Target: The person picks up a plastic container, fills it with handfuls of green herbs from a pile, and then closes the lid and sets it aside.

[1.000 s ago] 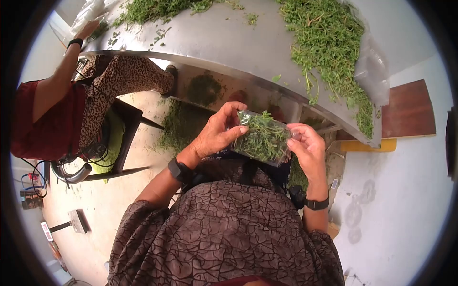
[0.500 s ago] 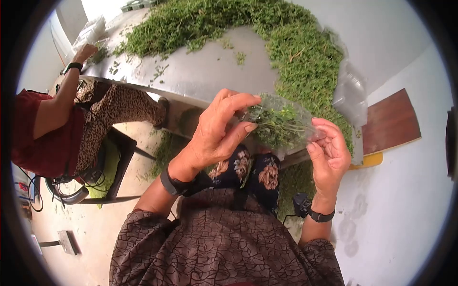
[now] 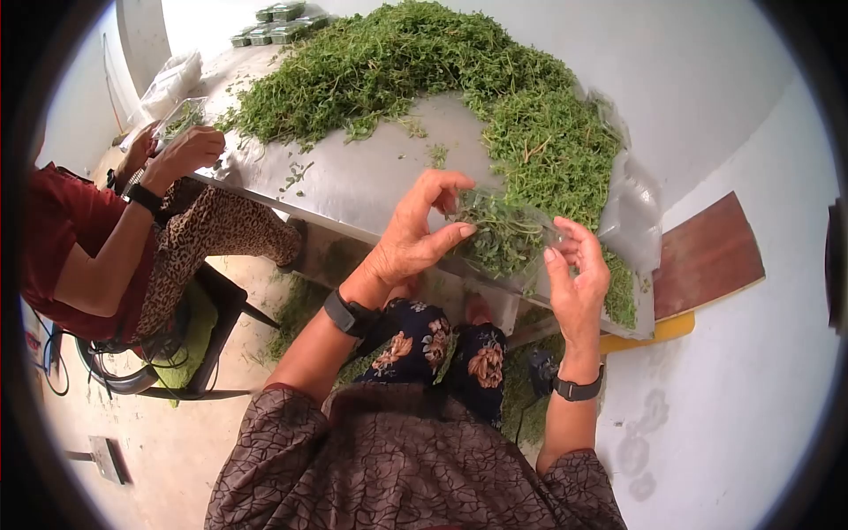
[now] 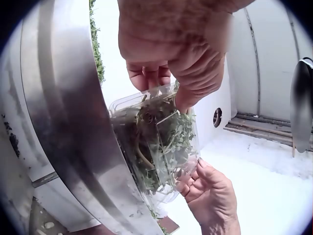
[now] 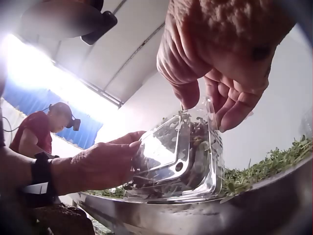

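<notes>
A clear plastic clamshell box (image 3: 502,234) packed with green leafy sprigs is held up near the table's front edge. My left hand (image 3: 417,228) pinches one end of it, thumb on the near side and fingers over the far rim. At the opposite end my right hand (image 3: 579,281) holds the corner between thumb and fingertips. In the right wrist view the box (image 5: 178,156) is tilted, its clear plastic covering the greens, with my left hand (image 5: 100,166) at its side. Some sprigs poke up at the rim near my right fingers (image 5: 237,110).
A large heap of loose greens (image 3: 389,75) covers much of the metal table (image 3: 353,181). Filled boxes (image 3: 274,31) are stacked at the back, and clear empty boxes (image 3: 632,203) stand at the right. On the left another person (image 3: 97,238) sits handling a box (image 3: 184,119).
The box rose from over my lap towards the table edge, both hands still on it. My view tilted up, showing more of the heap. The other person's second hand came into view.
</notes>
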A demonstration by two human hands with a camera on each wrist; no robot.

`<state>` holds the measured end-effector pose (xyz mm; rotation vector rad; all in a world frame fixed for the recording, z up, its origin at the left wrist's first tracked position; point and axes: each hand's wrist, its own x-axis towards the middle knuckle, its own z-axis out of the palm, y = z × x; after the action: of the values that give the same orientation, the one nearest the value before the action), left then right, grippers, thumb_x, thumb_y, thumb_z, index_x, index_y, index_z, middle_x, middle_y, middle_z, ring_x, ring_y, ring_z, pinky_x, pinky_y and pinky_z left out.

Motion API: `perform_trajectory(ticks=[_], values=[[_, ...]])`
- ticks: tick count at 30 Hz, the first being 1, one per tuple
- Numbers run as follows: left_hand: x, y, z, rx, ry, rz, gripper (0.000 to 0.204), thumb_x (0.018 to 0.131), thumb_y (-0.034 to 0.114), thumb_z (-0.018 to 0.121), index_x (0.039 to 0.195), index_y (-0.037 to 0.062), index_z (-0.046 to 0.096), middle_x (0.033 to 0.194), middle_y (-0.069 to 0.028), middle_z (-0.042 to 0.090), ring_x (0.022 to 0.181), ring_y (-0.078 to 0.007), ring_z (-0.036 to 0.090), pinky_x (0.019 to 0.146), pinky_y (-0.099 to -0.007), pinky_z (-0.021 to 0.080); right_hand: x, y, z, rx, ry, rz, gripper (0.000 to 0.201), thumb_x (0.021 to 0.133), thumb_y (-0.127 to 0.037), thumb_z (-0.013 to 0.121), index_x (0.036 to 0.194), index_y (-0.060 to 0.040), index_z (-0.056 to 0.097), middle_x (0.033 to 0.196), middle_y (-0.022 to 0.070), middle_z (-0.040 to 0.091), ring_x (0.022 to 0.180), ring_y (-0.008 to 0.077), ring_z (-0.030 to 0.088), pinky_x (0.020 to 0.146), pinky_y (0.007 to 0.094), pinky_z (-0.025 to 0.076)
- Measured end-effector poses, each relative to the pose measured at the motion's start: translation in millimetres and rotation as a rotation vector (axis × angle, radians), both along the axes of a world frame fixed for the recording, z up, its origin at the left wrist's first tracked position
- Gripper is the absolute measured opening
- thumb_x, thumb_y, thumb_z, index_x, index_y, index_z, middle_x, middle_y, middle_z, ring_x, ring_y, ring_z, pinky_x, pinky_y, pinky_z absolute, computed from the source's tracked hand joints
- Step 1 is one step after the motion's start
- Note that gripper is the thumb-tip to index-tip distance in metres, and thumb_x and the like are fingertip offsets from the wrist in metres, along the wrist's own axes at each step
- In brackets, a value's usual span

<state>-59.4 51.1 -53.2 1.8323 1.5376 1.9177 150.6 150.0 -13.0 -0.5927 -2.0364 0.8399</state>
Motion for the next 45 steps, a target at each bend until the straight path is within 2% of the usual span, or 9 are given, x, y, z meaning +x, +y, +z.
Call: perform_trajectory(ticks=[1, 3, 6, 9, 17, 25, 36, 41, 45], values=[[-1, 1, -2, -0.006, -0.055, -0.042, 0.043, 0.08, 0.009, 0.068, 0.119, 0.007, 0.052, 0.101, -0.004, 0.05, 0.089, -0.0151, 0.049, 0.083, -0.0296, 0.043, -2, 2, 2, 0.007, -0.002, 0.003, 0.038, 0.081, -0.002, 0.062, 0.118, -0.0001, 0.054, 0.113, 0.011, 0.06, 0.084, 0.0174, 0.06, 0.072, 0.0296, 0.05], [-2, 3, -3, -0.012, -0.117, -0.082, 0.044, 0.079, 0.009, 0.069, 0.119, 0.0073, 0.051, 0.102, -0.0034, 0.05, 0.089, -0.0148, 0.049, 0.084, -0.0295, 0.043, -6, 5, 5, 0.352, -0.026, -0.026, 0.046, 0.077, 0.0, 0.063, 0.121, -0.002, 0.053, 0.121, 0.0149, 0.057, 0.101, 0.0276, 0.058, 0.087, 0.0366, 0.047], [0, 4, -1, -0.029, -0.078, -0.082, 0.046, 0.077, 0.006, 0.07, 0.119, 0.007, 0.051, 0.103, -0.0024, 0.049, 0.09, -0.0142, 0.048, 0.084, -0.0291, 0.043, -13, 1, 28, 0.444, -0.107, 0.056, 0.05, 0.072, 0.001, 0.064, 0.121, -0.0055, 0.055, 0.128, 0.0173, 0.052, 0.114, 0.034, 0.051, 0.098, 0.0419, 0.04], [1, 7, 1, -0.021, -0.112, -0.13, 0.045, 0.076, 0.004, 0.07, 0.117, 0.0061, 0.051, 0.103, -0.0024, 0.049, 0.091, -0.014, 0.049, 0.084, -0.0289, 0.043, -22, -2, 35, 0.507, -0.177, 0.105, 0.049, 0.071, 0.002, 0.065, 0.118, -0.0079, 0.058, 0.13, 0.0165, 0.051, 0.117, 0.0345, 0.049, 0.099, 0.0423, 0.039], [0, 3, 2, -0.033, -0.087, -0.123, 0.044, 0.075, 0.004, 0.07, 0.115, 0.0059, 0.052, 0.107, -0.003, 0.05, 0.089, -0.0142, 0.05, 0.083, -0.0289, 0.043, -33, 2, 33, 0.623, -0.239, 0.132, 0.037, 0.069, 0.0, 0.066, 0.106, -0.0063, 0.062, 0.121, 0.014, 0.056, 0.109, 0.0347, 0.052, 0.094, 0.0429, 0.041], [1, 5, 3, -0.071, -0.13, -0.129, 0.047, 0.075, 0.007, 0.072, 0.117, 0.0053, 0.051, 0.104, -0.0028, 0.05, 0.089, -0.0143, 0.05, 0.084, -0.0292, 0.043, -39, 6, 37, 0.451, -0.232, 0.118, 0.019, 0.072, -0.006, 0.066, 0.089, 0.0004, 0.062, 0.103, 0.0143, 0.064, 0.093, 0.0319, 0.058, 0.083, 0.0394, 0.046], [1, 4, 4, -0.112, -0.113, -0.081, 0.049, 0.074, 0.005, 0.072, 0.117, 0.003, 0.049, 0.104, -0.0039, 0.051, 0.089, -0.0145, 0.051, 0.082, -0.0286, 0.045, -39, 4, 33, 0.384, -0.252, 0.06, 0.013, 0.071, -0.009, 0.068, 0.078, 0.001, 0.063, 0.105, 0.0158, 0.064, 0.092, 0.0325, 0.058, 0.081, 0.0397, 0.047], [1, 8, 4, -0.113, -0.256, -0.146, 0.036, 0.08, 0.008, 0.068, 0.112, 0.003, 0.054, 0.104, -0.0042, 0.052, 0.087, -0.013, 0.05, 0.081, -0.0275, 0.044, -40, 4, 30, 0.43, -0.233, 0.058, 0.013, 0.07, -0.008, 0.068, 0.078, 0.0007, 0.061, 0.105, 0.0154, 0.065, 0.092, 0.0325, 0.058, 0.08, 0.0398, 0.047], [-1, 6, 12, -0.101, -0.175, -0.152, 0.028, 0.083, 0.01, 0.065, 0.11, 0.0048, 0.059, 0.104, -0.0031, 0.052, 0.088, -0.0126, 0.049, 0.081, -0.0266, 0.043, -41, 4, 29, 0.442, -0.218, 0.055, 0.013, 0.07, -0.008, 0.068, 0.078, 0.0002, 0.06, 0.104, 0.0148, 0.065, 0.092, 0.032, 0.058, 0.079, 0.0397, 0.047]])
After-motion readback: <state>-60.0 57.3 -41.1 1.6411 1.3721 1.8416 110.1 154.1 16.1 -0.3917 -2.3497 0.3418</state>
